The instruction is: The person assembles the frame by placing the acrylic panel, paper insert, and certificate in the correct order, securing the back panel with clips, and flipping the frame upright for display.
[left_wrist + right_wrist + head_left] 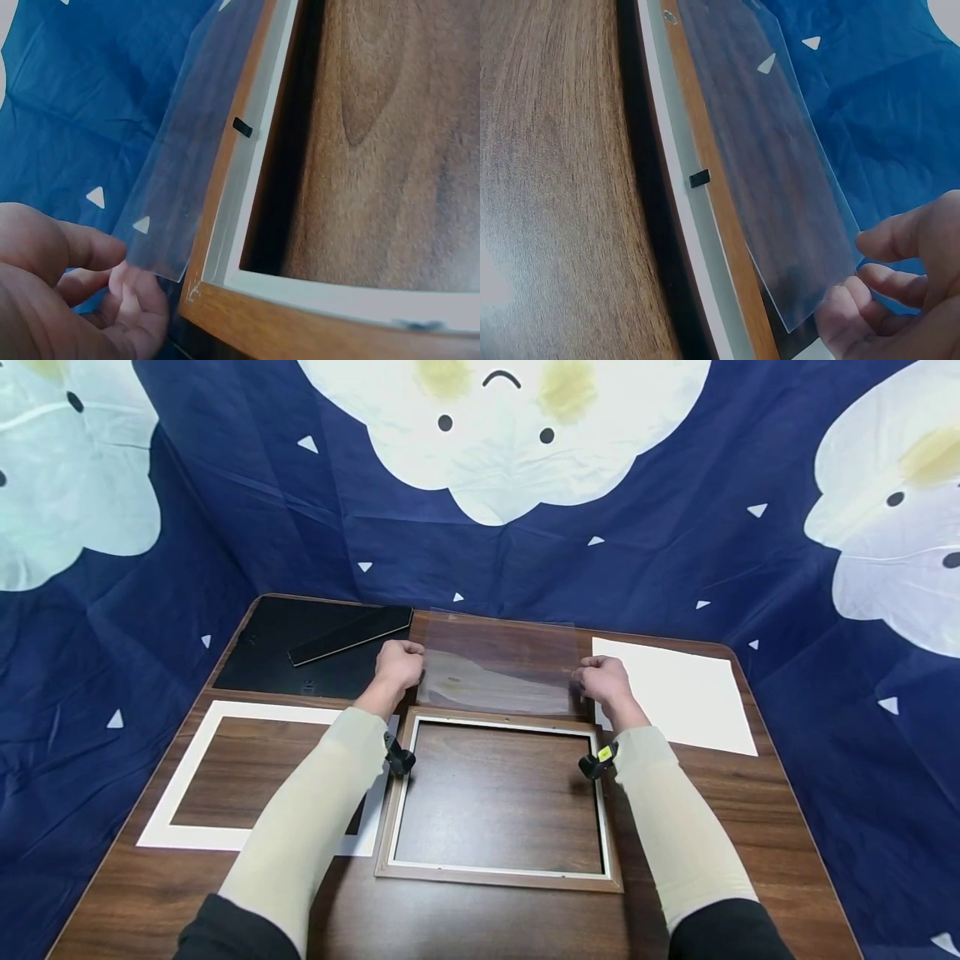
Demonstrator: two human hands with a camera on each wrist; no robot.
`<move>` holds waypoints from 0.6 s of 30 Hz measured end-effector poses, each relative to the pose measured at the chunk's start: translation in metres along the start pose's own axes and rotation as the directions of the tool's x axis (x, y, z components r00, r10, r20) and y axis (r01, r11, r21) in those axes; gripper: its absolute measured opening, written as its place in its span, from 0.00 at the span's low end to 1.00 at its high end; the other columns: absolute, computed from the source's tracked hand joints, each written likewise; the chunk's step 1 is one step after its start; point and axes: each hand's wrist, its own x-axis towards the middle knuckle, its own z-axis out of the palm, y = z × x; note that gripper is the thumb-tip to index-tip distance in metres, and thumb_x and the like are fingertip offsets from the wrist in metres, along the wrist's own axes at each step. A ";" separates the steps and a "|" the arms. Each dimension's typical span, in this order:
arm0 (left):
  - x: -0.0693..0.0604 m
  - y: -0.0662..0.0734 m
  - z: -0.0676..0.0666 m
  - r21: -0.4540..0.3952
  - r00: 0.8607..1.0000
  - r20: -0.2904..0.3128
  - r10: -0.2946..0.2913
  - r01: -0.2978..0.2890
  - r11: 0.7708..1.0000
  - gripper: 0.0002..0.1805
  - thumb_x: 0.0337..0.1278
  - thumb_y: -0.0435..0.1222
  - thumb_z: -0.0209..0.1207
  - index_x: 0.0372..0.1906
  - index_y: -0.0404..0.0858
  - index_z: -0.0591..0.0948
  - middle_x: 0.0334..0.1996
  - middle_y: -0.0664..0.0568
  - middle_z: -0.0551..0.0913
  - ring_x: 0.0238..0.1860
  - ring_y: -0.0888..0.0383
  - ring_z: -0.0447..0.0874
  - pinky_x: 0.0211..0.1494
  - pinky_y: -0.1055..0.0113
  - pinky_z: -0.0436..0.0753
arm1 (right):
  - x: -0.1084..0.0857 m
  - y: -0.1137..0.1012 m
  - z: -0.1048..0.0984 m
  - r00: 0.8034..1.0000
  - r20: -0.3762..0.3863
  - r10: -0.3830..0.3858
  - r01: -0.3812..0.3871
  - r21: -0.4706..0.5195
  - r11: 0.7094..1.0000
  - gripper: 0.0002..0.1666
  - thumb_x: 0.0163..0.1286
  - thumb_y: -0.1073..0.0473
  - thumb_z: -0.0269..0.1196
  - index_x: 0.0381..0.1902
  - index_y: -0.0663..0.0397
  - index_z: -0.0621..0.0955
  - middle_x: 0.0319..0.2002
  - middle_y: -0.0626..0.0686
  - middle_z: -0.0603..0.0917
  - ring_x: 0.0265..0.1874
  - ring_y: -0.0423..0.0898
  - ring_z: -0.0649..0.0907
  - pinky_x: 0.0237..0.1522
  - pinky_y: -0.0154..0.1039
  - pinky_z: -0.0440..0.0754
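A clear plastic sheet [498, 668] is held up by its two side edges, just beyond the far side of a wooden picture frame [498, 883]. My left hand [400, 664] pinches the sheet's left edge between thumb and fingers. On the opposite edge my right hand [602, 681] pinches it too. In the left wrist view the sheet [176, 187] slants beside the frame's wooden border [217, 195], with the left hand [82, 292] at its edge. The right wrist view shows the right hand [900, 277] at the sheet's other side.
A white mat board [195, 837] with a cut-out window lies left of the frame. Behind it sits a black backing board [258, 647] with a black strip-shaped stand [352, 635] on it. A white sheet [682, 702] lies at the right. Blue cloth [262, 510] hangs around the table.
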 end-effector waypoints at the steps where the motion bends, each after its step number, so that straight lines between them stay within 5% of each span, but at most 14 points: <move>1: 0.000 0.000 -0.001 -0.011 1.000 0.003 -0.001 0.001 1.000 0.20 0.69 0.30 0.53 0.62 0.36 0.81 0.61 0.42 0.81 0.49 0.50 0.78 0.36 0.68 0.76 | 0.000 0.000 0.000 1.000 0.000 -0.001 0.001 0.006 1.000 0.29 0.72 0.64 0.56 0.70 0.65 0.73 0.68 0.64 0.75 0.55 0.54 0.80 0.56 0.47 0.83; 11: -0.001 0.000 -0.009 -0.100 1.000 0.000 0.002 -0.002 0.995 0.18 0.66 0.29 0.57 0.59 0.32 0.82 0.47 0.44 0.81 0.41 0.55 0.80 0.35 0.69 0.82 | -0.004 -0.002 -0.005 1.000 0.002 -0.018 0.017 0.067 0.998 0.31 0.71 0.67 0.57 0.72 0.64 0.71 0.62 0.66 0.78 0.59 0.57 0.80 0.56 0.52 0.84; 18: -0.004 0.000 -0.012 -0.128 0.999 0.019 0.032 -0.029 0.991 0.18 0.66 0.28 0.57 0.59 0.32 0.81 0.42 0.46 0.82 0.37 0.58 0.80 0.33 0.71 0.82 | -0.007 0.003 -0.013 1.000 0.010 -0.017 0.016 0.049 0.999 0.30 0.72 0.64 0.58 0.71 0.60 0.73 0.60 0.64 0.80 0.53 0.53 0.82 0.48 0.45 0.86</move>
